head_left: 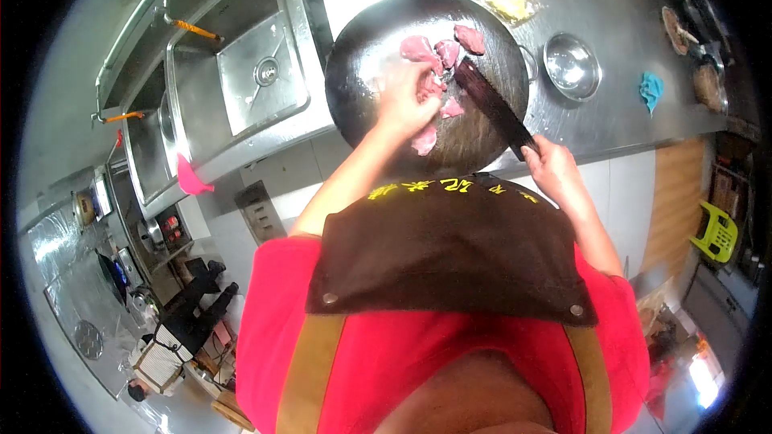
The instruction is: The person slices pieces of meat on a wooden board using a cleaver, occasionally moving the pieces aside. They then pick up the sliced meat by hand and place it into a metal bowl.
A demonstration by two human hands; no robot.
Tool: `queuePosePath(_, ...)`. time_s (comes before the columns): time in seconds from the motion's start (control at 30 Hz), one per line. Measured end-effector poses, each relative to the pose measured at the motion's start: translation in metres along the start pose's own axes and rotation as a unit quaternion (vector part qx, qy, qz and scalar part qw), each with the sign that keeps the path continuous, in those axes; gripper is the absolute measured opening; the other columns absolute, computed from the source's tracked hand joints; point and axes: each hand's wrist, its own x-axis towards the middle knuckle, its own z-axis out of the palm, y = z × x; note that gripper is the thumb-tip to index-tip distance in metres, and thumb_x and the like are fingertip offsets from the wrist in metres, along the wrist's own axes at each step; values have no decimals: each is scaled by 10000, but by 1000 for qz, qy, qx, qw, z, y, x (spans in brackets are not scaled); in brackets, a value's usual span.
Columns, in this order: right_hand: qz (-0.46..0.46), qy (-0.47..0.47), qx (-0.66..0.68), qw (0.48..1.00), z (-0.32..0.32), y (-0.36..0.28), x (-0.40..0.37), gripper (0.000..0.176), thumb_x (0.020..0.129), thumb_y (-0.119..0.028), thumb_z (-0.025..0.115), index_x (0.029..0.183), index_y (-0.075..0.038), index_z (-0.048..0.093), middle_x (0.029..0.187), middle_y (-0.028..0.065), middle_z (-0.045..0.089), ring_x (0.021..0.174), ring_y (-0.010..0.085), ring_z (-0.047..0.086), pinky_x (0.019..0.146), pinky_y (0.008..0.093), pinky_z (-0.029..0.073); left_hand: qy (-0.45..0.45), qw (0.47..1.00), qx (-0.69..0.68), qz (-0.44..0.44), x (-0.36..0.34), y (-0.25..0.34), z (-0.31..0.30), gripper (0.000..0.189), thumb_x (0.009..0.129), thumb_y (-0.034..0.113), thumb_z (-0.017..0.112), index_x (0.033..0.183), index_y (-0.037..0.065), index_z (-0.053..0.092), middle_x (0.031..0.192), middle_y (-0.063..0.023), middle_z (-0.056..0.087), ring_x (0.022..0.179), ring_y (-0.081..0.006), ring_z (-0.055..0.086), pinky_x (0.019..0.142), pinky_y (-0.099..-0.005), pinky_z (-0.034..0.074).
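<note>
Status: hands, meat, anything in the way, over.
Right hand gripping long dark knife. Left hand at raw pink meat, round dark board. Knife tip near left hand.

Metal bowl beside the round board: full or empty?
Looks empty: inside the metal bowl only bare, shiny metal and glare show, with no food visible.

Red short-sleeved shirt (277,305) — dark apron (450,253), tan straps (312,370) — perhaps leather.
</note>
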Motion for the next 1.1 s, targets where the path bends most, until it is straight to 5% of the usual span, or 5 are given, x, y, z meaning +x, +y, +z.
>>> queuePosePath(0.2, 13, -14, 44, 999, 6, 10, 3, 229, 925, -242, 591, 978, -24, 638, 783, 247, 646, 816, 432, 650, 720, 481, 488, -164, 984, 59, 46, -13, 14, 10, 351, 664, 214, 829, 940, 127, 630, 973, -70, 598, 1029, -301, 529, 909, -458, 369)
queuePosePath(0.4, 47, -33, 80, 995, 5, 11, 4, 232, 928, -248, 593, 998, -31, 642, 803, 242, 648, 823, 412, 655, 722, 463, 488, 1, 979, 203, -18, -25, 19, -8, 445, 715, 283, 790, 1087, 105, 622, 1097, -128, 574, 1073, -326, 528, 934, -444, 406)
queuePosePath(0.63, -6, -20, 55, 998, 11, 0, 9, 231, 930, -254, 589, 992, -38, 645, 769, 234, 641, 786, 417, 648, 709, 468, 483, -77, 981, 179, -20, -16, 30, -4, 414, 782, 358, 743, 1093, 107, 636, 1123, -129, 553, 1075, -341, 510, 923, -462, 433)
queuePosePath(0.93, 40, -14, 61, 997, 1, 3, 9, 236, 918, -251, 600, 969, -25, 645, 763, 239, 638, 775, 415, 647, 698, 459, 485, -9, 996, 26, -89, -14, 0, -29, 160, 740, 0, 628, 890, 46, 597, 896, -123, 613, 767, -271, 608, 719, -376, 530)
queuePosePath(1.1, 2, -4, 81, 997, 6, 2, 12, 241, 912, -236, 607, 958, -2, 635, 788, 261, 631, 802, 428, 646, 698, 445, 491, 47, 686, -580, -436, 22, -29, -71, 121, 869, -14, 671, 958, 5, 591, 900, -111, 646, 723, -147, 595, 659, -245, 523)
